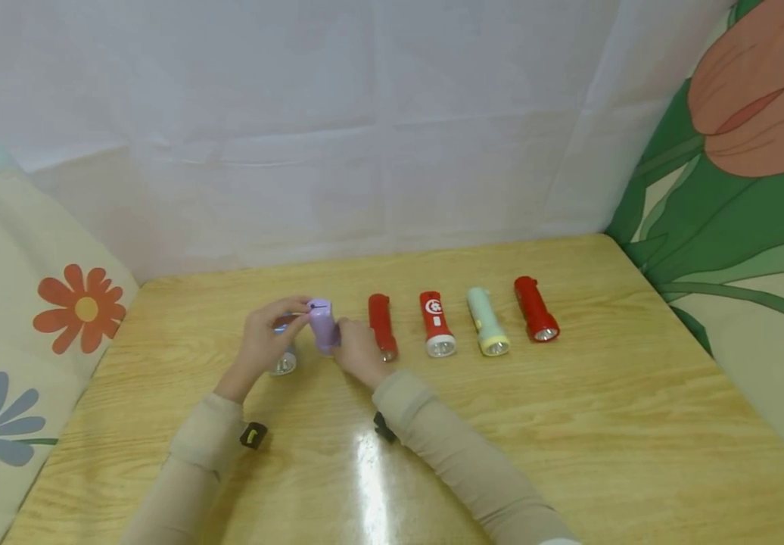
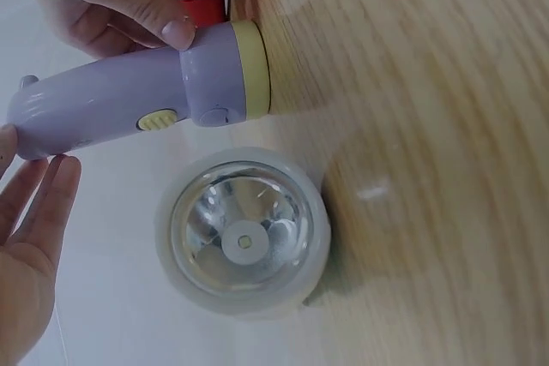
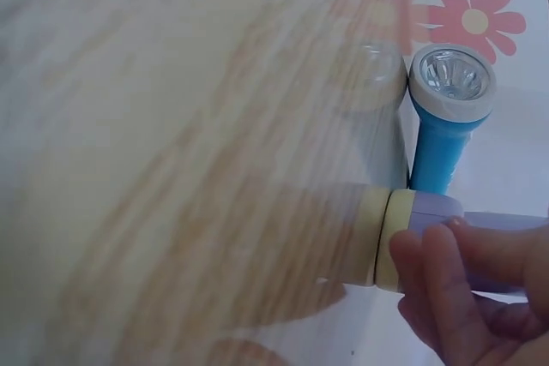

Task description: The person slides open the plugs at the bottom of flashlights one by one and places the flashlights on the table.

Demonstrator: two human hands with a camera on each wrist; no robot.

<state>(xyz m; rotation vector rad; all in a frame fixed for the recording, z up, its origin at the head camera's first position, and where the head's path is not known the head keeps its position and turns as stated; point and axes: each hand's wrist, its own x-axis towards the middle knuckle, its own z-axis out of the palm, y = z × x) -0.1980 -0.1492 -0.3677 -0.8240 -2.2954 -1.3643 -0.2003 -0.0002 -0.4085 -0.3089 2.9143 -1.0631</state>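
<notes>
A purple flashlight (image 1: 322, 324) stands nearly upright, its yellow-rimmed head (image 2: 252, 70) down at the tabletop. At its tail end my left hand (image 1: 264, 339) pinches it between thumb and fingertips. My right hand (image 1: 359, 351) holds it lower down, with the thumb against the wide head and the fingers bent beside it, as the right wrist view (image 3: 467, 297) shows. Just left of it lies a blue flashlight (image 3: 440, 150) with a white rim, its lens (image 2: 244, 243) toward me; the left hand partly covers it in the head view.
To the right lie a red flashlight (image 1: 381, 322), a red and white one (image 1: 436, 318), a pale green one with a yellow rim (image 1: 483, 314) and another red one (image 1: 533, 305), in a row on the wooden table (image 1: 569, 439). A white cloth (image 1: 365, 189) hangs behind.
</notes>
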